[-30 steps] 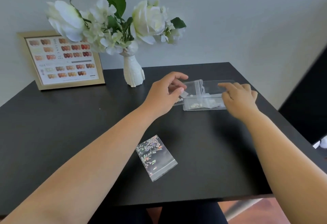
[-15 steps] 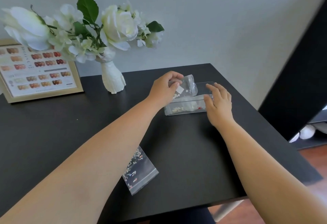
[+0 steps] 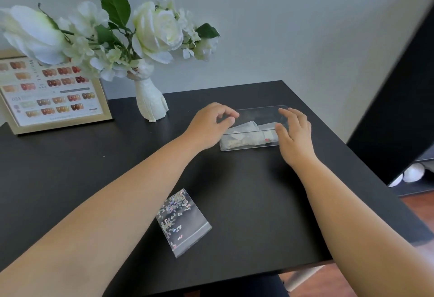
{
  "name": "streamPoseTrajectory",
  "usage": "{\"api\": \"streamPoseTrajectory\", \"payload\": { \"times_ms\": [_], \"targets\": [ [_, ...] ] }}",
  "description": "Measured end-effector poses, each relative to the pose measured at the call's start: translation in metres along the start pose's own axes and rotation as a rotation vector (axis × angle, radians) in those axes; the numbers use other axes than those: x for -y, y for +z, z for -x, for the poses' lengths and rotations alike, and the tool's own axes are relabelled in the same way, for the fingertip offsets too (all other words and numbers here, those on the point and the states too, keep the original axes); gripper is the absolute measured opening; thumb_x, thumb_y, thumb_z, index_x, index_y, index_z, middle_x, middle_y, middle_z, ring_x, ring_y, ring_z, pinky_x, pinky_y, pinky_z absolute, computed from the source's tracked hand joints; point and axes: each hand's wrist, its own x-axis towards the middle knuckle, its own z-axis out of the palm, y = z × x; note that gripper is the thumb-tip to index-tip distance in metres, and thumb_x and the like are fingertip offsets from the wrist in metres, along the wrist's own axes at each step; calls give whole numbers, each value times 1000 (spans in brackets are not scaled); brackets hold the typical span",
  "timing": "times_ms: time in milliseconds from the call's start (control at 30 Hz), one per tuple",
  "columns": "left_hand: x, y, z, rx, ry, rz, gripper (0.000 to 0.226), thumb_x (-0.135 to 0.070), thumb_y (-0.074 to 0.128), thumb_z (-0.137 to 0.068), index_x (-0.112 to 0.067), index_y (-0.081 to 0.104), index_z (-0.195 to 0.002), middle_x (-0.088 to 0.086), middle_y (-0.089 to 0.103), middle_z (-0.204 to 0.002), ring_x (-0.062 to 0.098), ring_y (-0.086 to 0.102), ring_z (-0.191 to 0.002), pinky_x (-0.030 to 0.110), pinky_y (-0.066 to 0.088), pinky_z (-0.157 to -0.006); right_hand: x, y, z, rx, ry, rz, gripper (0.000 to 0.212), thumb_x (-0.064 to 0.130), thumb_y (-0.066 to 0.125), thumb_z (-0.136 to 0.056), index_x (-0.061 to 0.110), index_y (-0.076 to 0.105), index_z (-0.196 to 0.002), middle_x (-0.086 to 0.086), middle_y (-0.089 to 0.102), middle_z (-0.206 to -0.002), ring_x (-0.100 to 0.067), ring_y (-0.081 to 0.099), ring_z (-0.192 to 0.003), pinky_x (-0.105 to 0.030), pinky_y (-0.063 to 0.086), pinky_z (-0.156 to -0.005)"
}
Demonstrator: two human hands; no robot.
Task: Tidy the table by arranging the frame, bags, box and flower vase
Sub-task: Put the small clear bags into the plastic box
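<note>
A clear plastic box (image 3: 249, 145) lies on the black table (image 3: 94, 160) at the far right, with small clear bags (image 3: 246, 131) lying inside it. My left hand (image 3: 209, 125) hovers at the box's left end, fingers curled apart and holding nothing. My right hand (image 3: 293, 132) is at the box's right end, fingers spread around it. Another clear bag of glitter pieces (image 3: 182, 222) lies flat near the front edge. A white flower vase (image 3: 151, 103) with white flowers stands at the back. A gold frame (image 3: 54, 99) with a colour chart leans against the wall at the left.
The grey wall runs close behind the table. A tall black panel (image 3: 399, 108) stands just right of the table. The table's front edge is near my body, with wooden floor (image 3: 415, 209) beyond the right edge.
My left hand has let go of the small bag, which now lies inside the box. My right hand has shifted to the box's right end.
</note>
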Motion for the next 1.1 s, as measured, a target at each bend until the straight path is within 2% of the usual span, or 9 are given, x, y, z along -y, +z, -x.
{"api": "streamPoseTrajectory", "payload": {
  "times_ms": [100,200,367,500,600,833,900,1000,1100],
  "targets": [
    [6,-26,31,130,5,95,17,-27,68,-89,-37,70,-102,-13,67,-100,4,60,-87,14,42,-75,-3,-1,-1,13,12,-17,44,25,42,-95,26,42,-139,4,29,-148,-16,21,-134,-26,21,-99],
    [12,-50,64,501,-65,248,46,-26,83,-74,-41,66,-114,-11,69,-107,8,62,-91,18,48,-77,-6,-3,-2,14,29,-48,44,27,43,-95,27,43,-139,5,30,-147,-14,21,-134,-24,22,-97],
    [20,-71,97,907,-133,-35,84,-39,91,-61,-56,46,-130,-31,54,-125,-5,47,-119,23,38,-99,-8,-7,-3,-18,110,-172,46,28,44,-92,28,43,-138,7,35,-143,-10,38,-127,-27,32,-100],
    [21,-76,111,929,-69,-261,89,-54,89,-53,-63,39,-127,-39,37,-122,-9,31,-121,21,33,-98,-10,-11,-1,9,267,-332,49,33,44,-90,35,41,-140,14,47,-141,-5,46,-124,-31,35,-106],
    [21,-75,116,843,-111,-360,75,-54,86,-50,-64,45,-111,-31,44,-109,3,36,-112,28,39,-90,-11,-13,0,30,300,-380,51,33,44,-90,36,42,-140,14,50,-139,-3,46,-124,-33,33,-110],
    [23,-69,110,786,-152,-331,47,-47,90,-56,-36,57,-87,-19,52,-102,0,48,-99,23,43,-77,-12,-13,1,35,314,-391,52,34,45,-88,36,43,-140,15,51,-138,-2,47,-124,-31,32,-110],
    [24,-68,107,763,-172,-297,46,-43,91,-55,-31,55,-82,-16,56,-91,2,54,-82,22,44,-68,-12,-12,1,35,310,-392,52,36,44,-88,37,42,-140,15,51,-138,-1,47,-124,-27,32,-107],
    [26,-65,101,762,-210,-161,40,-34,89,-64,-30,55,-84,-14,63,-80,0,54,-61,22,44,-59,-13,-13,0,37,309,-394,52,39,44,-87,39,42,-139,17,51,-136,0,47,-122,-22,31,-101],
    [24,-61,91,762,-193,-140,28,-31,79,-80,-37,58,-98,-19,68,-84,-3,52,-61,23,41,-62,-14,-12,-1,35,311,-395,52,39,44,-87,39,42,-139,16,52,-136,-1,47,-122,-23,31,-101]
  ]
}}
